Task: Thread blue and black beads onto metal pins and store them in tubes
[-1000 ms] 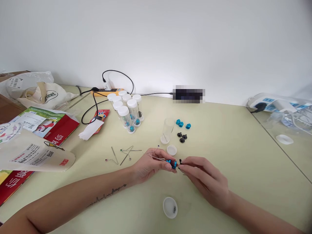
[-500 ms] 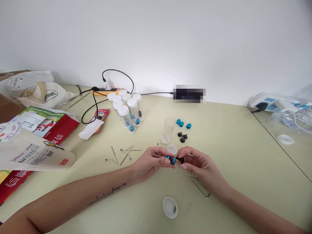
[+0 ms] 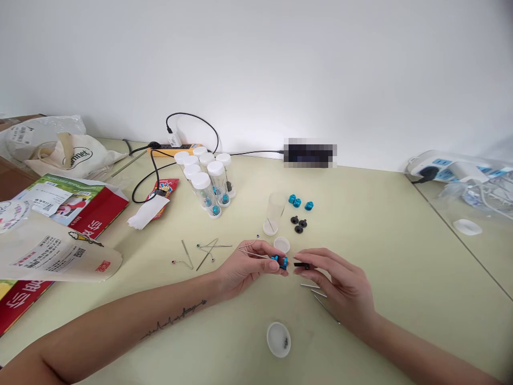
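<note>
My left hand [image 3: 244,267] pinches a thin metal wire with a small blue bead [image 3: 279,261] on its end, just above the pale green table [image 3: 401,251]. My right hand [image 3: 340,283] faces it, its fingertips closed on a small black part [image 3: 300,264] a short way right of the bead. An open clear vial [image 3: 274,215] and its white cap [image 3: 282,245] lie just beyond my hands. Loose blue beads [image 3: 300,202] and black parts [image 3: 298,224] lie behind them. Metal pins [image 3: 320,299] rest under my right hand.
A cluster of capped vials [image 3: 208,179] stands at back centre. Bent wires [image 3: 204,251] lie left of my hands. A white cap [image 3: 278,339] with small dark bits sits near me. Bags and printed boxes [image 3: 60,224] fill the left; power strips [image 3: 452,168] lie at right.
My right hand brought the black part up to the blue bead, then drew it slightly right again. My left hand rose a little with the wire. Pins under my right hand came into view.
</note>
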A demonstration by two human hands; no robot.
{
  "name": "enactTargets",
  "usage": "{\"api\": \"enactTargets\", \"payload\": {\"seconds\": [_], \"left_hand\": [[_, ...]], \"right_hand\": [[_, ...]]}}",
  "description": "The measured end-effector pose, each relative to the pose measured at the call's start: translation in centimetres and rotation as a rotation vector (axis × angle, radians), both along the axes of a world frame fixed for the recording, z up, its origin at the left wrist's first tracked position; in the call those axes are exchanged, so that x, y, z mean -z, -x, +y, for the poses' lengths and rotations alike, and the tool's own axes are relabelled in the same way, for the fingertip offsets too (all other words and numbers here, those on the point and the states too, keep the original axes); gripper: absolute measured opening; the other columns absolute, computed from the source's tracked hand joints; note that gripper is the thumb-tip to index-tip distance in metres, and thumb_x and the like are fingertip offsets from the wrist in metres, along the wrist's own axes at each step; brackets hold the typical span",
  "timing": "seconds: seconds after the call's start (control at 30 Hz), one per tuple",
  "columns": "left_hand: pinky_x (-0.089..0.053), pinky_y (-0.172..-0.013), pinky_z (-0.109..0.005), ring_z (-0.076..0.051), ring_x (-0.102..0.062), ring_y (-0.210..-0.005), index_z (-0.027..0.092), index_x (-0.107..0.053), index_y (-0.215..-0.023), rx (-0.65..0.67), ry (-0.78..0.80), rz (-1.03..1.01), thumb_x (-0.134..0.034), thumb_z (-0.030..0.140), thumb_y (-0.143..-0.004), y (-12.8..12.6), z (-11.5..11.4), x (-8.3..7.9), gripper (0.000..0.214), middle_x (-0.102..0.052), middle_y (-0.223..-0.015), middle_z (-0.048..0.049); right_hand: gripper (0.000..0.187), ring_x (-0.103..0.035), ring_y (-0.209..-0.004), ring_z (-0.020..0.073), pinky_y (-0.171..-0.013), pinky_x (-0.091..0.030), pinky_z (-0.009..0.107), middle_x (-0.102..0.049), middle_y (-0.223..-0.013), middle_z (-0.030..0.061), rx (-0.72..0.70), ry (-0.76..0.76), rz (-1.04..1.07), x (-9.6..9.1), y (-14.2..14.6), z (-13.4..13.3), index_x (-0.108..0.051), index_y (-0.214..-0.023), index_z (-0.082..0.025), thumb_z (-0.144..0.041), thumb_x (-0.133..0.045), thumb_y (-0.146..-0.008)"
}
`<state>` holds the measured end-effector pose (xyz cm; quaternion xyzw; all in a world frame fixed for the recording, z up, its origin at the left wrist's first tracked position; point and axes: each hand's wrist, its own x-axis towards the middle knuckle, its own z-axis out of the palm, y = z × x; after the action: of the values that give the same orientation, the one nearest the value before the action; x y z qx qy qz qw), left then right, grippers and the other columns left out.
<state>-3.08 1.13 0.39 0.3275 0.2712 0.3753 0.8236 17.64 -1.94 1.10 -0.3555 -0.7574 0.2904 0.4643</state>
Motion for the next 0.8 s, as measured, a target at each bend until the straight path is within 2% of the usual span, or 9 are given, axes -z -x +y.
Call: {"api": "enactTargets", "payload": {"seconds": [0.2,0.4,0.8], "left_hand": [[-0.052,-0.082,-0.034,-0.014,-0.065,-0.076,0.012,-0.072,-0.081,0.015,-0.003,0.013,-0.079,0.011,-0.064,-0.08,-0.12,-0.14,0.018,-0.071,-0.077,-0.0043],[-0.052,-0.08,-0.032,-0.015,-0.067,-0.072,0.012,-0.072,-0.081,0.058,-0.031,0.038,-0.078,0.01,-0.065,-0.04,-0.1,0.04,0.017,-0.072,-0.078,-0.0045],[-0.051,-0.081,-0.035,-0.017,-0.068,-0.072,0.013,-0.072,-0.079,0.068,-0.012,0.078,-0.08,0.013,-0.061,-0.02,-0.15,-0.2,0.019,-0.071,-0.078,-0.0043]], "right_hand": [[0.032,-0.064,-0.079,0.0141,-0.061,-0.057,0.026,-0.06,-0.093,0.005,0.005,-0.086,0.0,-0.24,0.19,-0.19,-0.063,-0.107,-0.025,-0.003,-0.052,-0.087],[0.033,-0.063,-0.083,0.0151,-0.061,-0.055,0.025,-0.064,-0.095,0.0055,-0.024,-0.165,-0.044,-0.53,0.26,-0.38,-0.061,-0.109,-0.024,-0.002,-0.053,-0.086],[0.03,-0.062,-0.077,0.015,-0.057,-0.054,0.025,-0.062,-0.089,0.0059,0.053,-0.293,-0.109,-0.26,0.32,-0.34,-0.061,-0.104,-0.023,-0.002,-0.056,-0.083]]}}
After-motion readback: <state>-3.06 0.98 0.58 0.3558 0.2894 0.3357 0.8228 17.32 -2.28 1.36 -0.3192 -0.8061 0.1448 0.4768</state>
